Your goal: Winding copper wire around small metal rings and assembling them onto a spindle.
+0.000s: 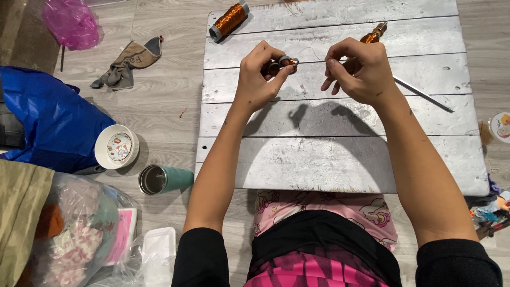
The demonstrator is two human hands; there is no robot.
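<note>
1. A small ring-shaped piece (pixel 287 62) wound with copper wire sits pinched in the left hand (pixel 258 76), above the far half of the silver plank counter (pixel 340 159).
2. A thin wire (pixel 313 53) runs from it to the right hand (pixel 357 69), whose fingers are closed on the wire.
3. A copper-tipped tool (pixel 373 35) pokes out behind the right hand; a thin metal rod (pixel 423 94) lies beside it.
4. A copper wire spool (pixel 228 20) lies at the counter's far left corner.
5. On the floor to the left stand a white bowl (pixel 116 147) and a green tumbler (pixel 164 179).
</note>
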